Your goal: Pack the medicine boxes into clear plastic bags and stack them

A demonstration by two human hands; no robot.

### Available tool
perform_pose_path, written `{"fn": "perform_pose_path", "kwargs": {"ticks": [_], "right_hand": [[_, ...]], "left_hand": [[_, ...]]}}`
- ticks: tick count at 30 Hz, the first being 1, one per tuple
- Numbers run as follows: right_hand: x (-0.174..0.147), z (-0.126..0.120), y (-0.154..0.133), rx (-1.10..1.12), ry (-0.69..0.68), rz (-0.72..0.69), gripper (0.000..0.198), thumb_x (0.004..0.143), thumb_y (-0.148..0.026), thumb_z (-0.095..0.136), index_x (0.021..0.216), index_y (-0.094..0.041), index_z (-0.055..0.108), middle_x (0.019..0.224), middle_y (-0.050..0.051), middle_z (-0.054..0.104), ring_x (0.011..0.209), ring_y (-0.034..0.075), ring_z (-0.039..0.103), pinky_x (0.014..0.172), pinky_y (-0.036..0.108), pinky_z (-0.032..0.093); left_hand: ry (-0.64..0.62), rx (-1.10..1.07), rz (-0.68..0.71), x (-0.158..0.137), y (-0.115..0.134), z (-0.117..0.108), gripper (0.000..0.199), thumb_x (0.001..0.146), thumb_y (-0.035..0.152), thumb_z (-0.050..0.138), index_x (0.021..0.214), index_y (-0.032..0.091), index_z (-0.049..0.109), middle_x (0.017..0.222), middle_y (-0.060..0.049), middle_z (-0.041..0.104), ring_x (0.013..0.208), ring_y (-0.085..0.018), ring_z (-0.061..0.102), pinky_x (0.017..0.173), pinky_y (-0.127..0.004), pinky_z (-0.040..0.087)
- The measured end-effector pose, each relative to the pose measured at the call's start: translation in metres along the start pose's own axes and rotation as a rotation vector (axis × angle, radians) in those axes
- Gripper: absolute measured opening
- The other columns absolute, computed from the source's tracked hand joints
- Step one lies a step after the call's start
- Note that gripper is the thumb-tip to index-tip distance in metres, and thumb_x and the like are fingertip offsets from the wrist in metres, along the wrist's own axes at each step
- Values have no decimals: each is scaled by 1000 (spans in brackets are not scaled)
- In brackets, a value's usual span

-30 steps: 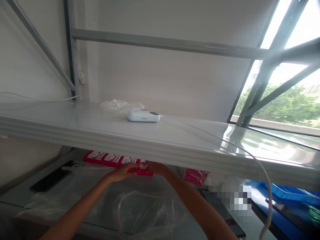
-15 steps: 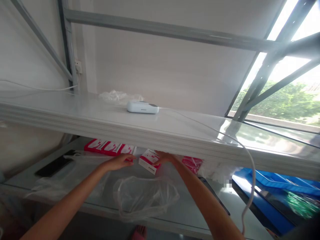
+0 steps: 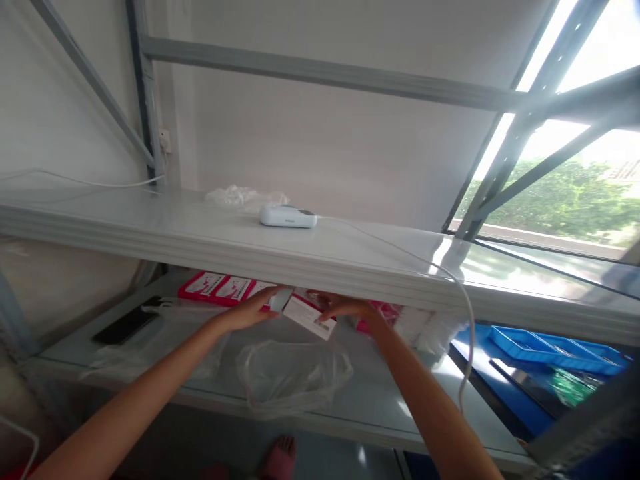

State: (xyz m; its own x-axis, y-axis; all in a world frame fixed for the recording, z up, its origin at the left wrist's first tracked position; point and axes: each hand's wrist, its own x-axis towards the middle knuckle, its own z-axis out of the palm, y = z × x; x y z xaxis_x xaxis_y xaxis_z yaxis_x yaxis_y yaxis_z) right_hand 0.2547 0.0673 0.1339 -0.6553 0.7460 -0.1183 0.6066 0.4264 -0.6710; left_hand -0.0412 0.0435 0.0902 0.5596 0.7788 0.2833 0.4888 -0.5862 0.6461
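- The right hand [image 3: 345, 307] is half closed, gripping one small white-and-pink cardboard box [image 3: 306, 317] under the upper shelf [image 3: 240, 230];
- the left hand [image 3: 250, 312] is partly open beside a row of pink-and-white cardboard boxes [image 3: 233, 288]; I cannot tell whether it touches them;
- a clear plastic bag [image 3: 295, 377] lies nearby.

Landmark: clear plastic bag [image 3: 295, 390]. Left forearm [image 3: 165, 373], left of bag: bare, slim, tapering to wrist. Left hand [image 3: 250, 311], above bag's left side: bare, slender fingers. Right forearm [image 3: 420, 393], right of bag: bare, widening toward elbow. Right hand [image 3: 345, 307], above bag's right side: bare, partly shadowed. Below bag: pink open-toe slipper [image 3: 280, 463], toes showing. Left of slipper, dim reddish patch [image 3: 215, 472], maybe second slipper; too dark to tell. Nail detail too small.
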Motion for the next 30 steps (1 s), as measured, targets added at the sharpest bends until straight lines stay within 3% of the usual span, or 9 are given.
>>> {"fn": "perform_pose_path", "kwargs": {"ticks": [4,8,10,12,15,18,21,24,30], "right_hand": [[-40,-3,-47,128,-154,-96,80,61,-32,76,135,-21,47,145,8,42,130,24,40,108,32,31],[-56,5,-74,38,-242,-111,94,52,-32,83,136,-23,44,144,6,43,131,25,39,111,36,27],[-57,13,-77,23,-283,-113,97,50,-30,84,137,-22,43,141,7,45,129,25,41,111,36,27],[-58,22,-76,71,-329,-145,94,53,-30,83,137,-21,42,139,8,47,128,24,43,110,35,29],[-59,35,-69,186,-369,-209,86,56,-30,81,134,-21,45,139,7,46,128,23,42,108,33,31],[-56,44,-58,330,-398,-214,86,53,-34,82,130,-20,47,141,8,45,130,24,40,108,35,30],[-48,50,-45,462,-478,-154,91,47,-38,83,129,-17,47,135,11,50,126,27,44,106,38,34],[-40,56,-30,529,-514,-79,84,52,-37,80,127,-17,49,130,11,55,118,25,51,97,35,42],[-25,72,-6,562,-426,152,67,62,-30,73,123,-15,51,115,8,62,97,18,59,80,25,47]], "left_hand": [[-17,-27,115,-2,43,-4,101,62,44,80,147,23,29,149,-12,34,137,-32,31,114,-44,23],[-270,-27,330,-18,86,5,125,51,41,87,152,26,13,156,-13,19,141,-33,21,115,-44,18],[-325,-43,379,-30,98,12,131,50,40,88,152,26,8,156,-14,19,141,-34,22,115,-44,20],[-310,-53,346,-43,103,16,126,51,39,88,152,27,13,154,-13,25,139,-34,28,113,-44,24],[-241,19,240,-65,107,19,104,54,40,86,145,29,35,148,-10,38,133,-33,37,110,-43,29],[-133,132,170,-86,116,22,93,61,43,82,142,30,38,147,-7,41,132,-30,39,109,-41,30],[-82,214,155,-99,127,29,83,69,39,75,143,30,37,141,-5,49,124,-27,49,104,-37,36],[-78,265,120,-101,129,31,70,72,32,68,137,24,44,128,-6,60,111,-26,58,95,-33,43],[-155,259,80,-79,92,32,52,71,32,69,121,19,60,113,-7,68,99,-24,63,85,-28,46]]}}
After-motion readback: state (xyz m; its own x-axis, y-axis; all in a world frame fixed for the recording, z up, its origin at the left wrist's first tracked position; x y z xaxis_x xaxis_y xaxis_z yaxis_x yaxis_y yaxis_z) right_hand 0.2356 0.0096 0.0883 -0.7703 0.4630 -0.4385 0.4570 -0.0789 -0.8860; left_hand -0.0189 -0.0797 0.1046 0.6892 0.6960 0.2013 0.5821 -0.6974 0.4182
